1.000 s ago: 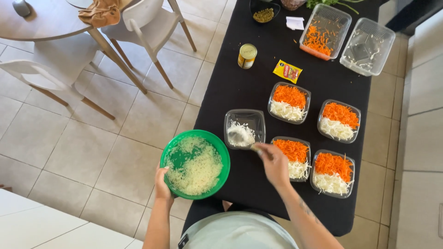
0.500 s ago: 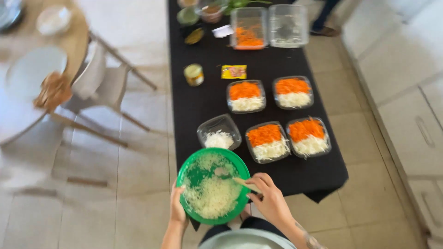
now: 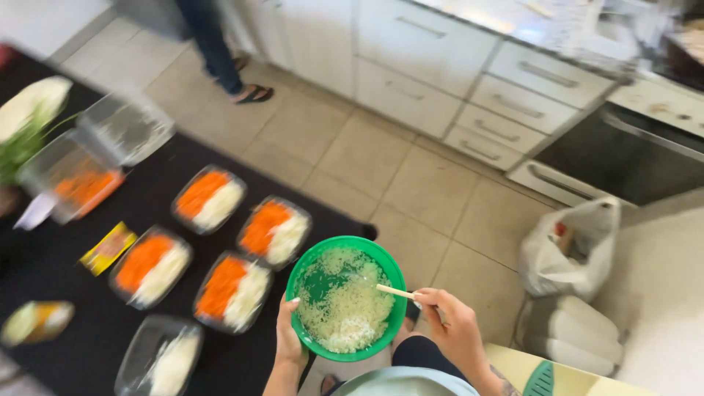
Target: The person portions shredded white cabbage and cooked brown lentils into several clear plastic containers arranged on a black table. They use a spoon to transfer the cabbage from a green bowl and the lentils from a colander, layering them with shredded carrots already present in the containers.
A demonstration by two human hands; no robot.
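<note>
Green bowl (image 3: pixel 345 297) held off the edge of the black table (image 3: pixel 66 345), over the floor tiles. Left hand (image 3: pixel 290 337) wrapped on its near rim, thumb inside. Right hand (image 3: pixel 451 326) pinched shut on a wooden stick (image 3: pixel 396 292) dipping into shredded white food (image 3: pixel 345 308). Bowl looks light, stiff plastic, likely slick; best gripped at the rim. Filled trays (image 3: pixel 220 282) nearby on the table

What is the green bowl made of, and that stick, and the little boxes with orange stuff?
The green bowl looks like plastic: bright even colour, thin rim, slight shine. The stick in the right hand seems to be wood or bamboo, pale and matt. The food boxes look like clear plastic, since the food shows through their walls.
</note>
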